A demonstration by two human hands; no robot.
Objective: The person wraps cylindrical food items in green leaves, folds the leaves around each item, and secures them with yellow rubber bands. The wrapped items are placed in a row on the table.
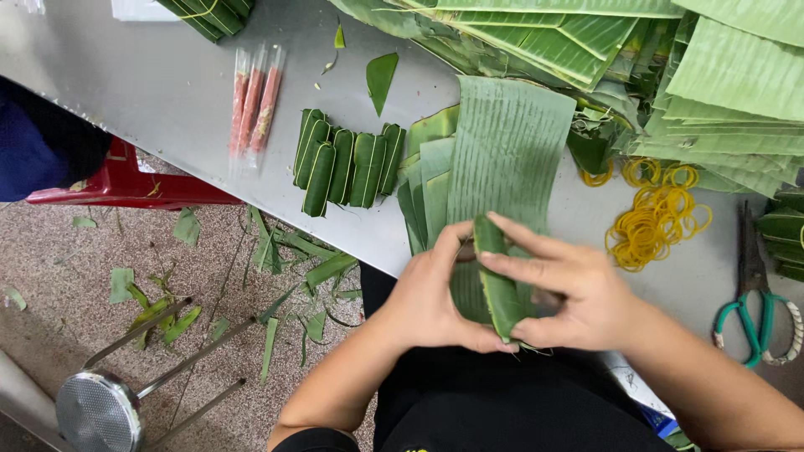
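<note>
My left hand [431, 297] and my right hand [561, 289] together grip a small roll wrapped in green banana leaf [498, 285], held over the near edge of the grey table [167, 92]. Under the hands lies a long flat strip of banana leaf [507, 146] on a stack of cut leaf pieces [427, 180]. Several finished green leaf-wrapped rolls [345, 163] lie side by side to the left of the stack.
Yellow rubber bands [657, 213] lie in a heap at the right, beside green-handled scissors [754, 314]. Large banana leaves [670, 59] are piled at the back. Clear packets of pink sticks [255, 100] lie left. A red stool [126, 184], an overturned metal stool [109, 402] and leaf scraps sit on the floor.
</note>
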